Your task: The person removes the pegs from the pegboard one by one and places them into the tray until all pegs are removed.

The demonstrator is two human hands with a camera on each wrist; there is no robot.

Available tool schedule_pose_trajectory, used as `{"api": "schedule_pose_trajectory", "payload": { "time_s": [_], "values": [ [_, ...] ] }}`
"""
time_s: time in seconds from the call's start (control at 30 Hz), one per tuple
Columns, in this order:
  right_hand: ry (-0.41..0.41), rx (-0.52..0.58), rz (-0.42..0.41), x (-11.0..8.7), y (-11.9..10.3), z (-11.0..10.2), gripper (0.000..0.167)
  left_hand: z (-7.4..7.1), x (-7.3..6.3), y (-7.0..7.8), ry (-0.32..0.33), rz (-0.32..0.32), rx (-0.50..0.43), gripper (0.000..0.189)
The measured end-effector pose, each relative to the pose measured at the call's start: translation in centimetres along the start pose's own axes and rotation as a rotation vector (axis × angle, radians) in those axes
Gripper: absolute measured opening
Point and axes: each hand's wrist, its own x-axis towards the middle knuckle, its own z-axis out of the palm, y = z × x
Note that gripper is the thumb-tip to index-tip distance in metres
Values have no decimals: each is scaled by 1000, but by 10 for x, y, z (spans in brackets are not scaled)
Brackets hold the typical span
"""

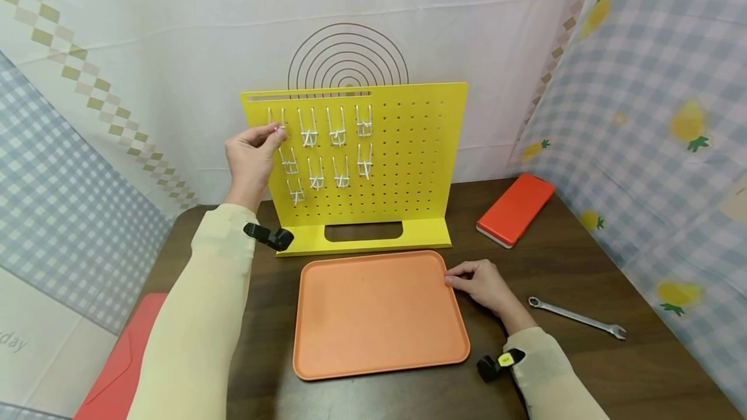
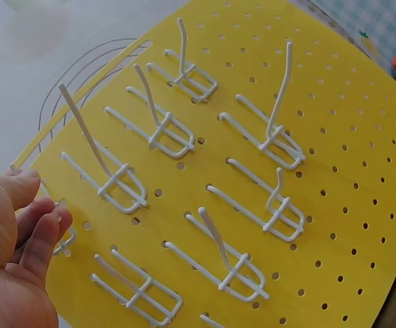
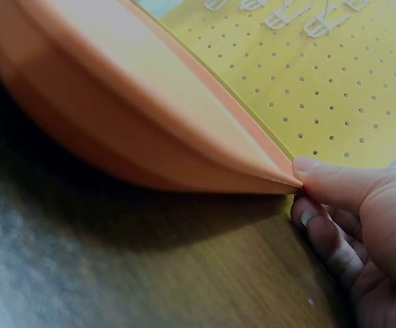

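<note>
A yellow pegboard (image 1: 408,177) stands upright on the table, with several white wire hooks (image 1: 337,128) on its left half. My left hand (image 1: 252,157) is at the board's upper left corner and pinches the prong of a white wire hook (image 2: 68,240); in the left wrist view the fingers partly cover that hook. Flat before the board lies an orange tray (image 1: 373,316). My right hand (image 1: 486,285) pinches the tray's right rim between thumb and fingers, seen close up in the right wrist view.
To the right of the board lies a red box (image 1: 516,209) with a white edge. A combination wrench (image 1: 578,318) rests on the table right of my right hand. A red flat item (image 1: 125,355) is partly hidden behind my left sleeve. Patterned cloth hangs behind and at both sides.
</note>
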Motion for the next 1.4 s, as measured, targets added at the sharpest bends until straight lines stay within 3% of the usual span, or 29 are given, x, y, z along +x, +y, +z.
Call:
{"api": "schedule_pose_trajectory", "payload": {
  "time_s": [0.27,0.43,0.7,0.9,1.0,1.17,1.4],
  "values": [
    [-1,-1,9,-1,0,0,16,0,-5,5,-20,28,-28,31],
    [-3,-4,3,0,1,0,16,-5,-20,8,-39,47,-19,35],
    [-1,-21,2,1,3,-1,17,-10,-69,-3,-101,109,35,20],
    [-4,-13,7,0,0,-1,17,-6,-117,-25,-155,147,243,13],
    [1,-16,-1,0,0,-2,17,-1,-137,-38,-194,172,305,11],
    [3,-13,-1,0,1,-1,17,10,-163,-56,-291,127,304,11],
    [-6,-3,-3,0,1,-1,16,30,-186,-73,-408,45,278,15]
  ]
}}
